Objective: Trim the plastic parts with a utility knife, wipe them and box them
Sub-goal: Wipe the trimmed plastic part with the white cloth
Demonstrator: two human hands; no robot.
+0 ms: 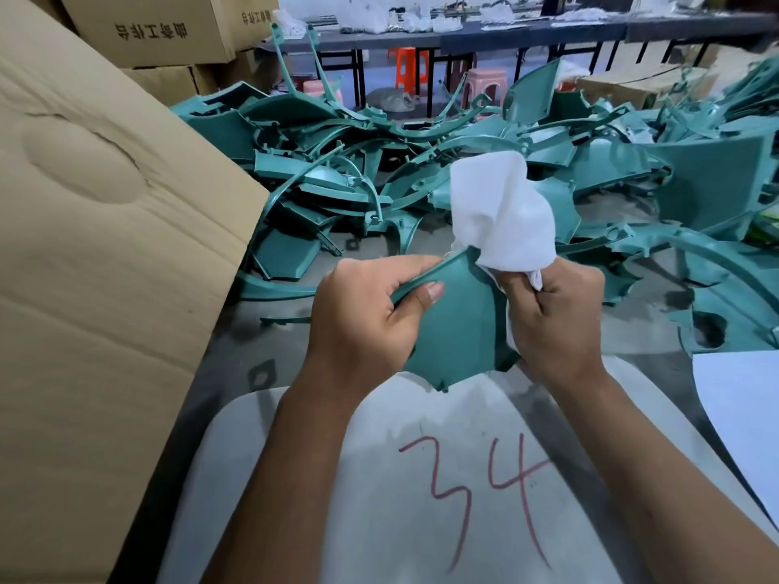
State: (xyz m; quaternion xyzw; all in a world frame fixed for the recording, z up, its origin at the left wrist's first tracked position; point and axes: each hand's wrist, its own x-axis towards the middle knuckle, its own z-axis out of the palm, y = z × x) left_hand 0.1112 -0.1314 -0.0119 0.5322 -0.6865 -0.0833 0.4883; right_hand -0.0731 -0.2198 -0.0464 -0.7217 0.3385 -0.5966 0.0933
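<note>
Two bare hands are showing: the left hand (366, 318) and the right hand (556, 318). One white cloth (501, 217) is rising at twelve o'clock. One green plastic panel (455, 326) is sitting between them. Green plastic parts (337, 170) are piling beyond, too many to count. Two orange plastic stools (406, 67) are standing at twelve o'clock.

We grip a teal plastic panel (459, 326) in our left hand (366, 318); our right hand (556, 318) bunches a white cloth (506, 217) at its one-o'clock edge.
</note>
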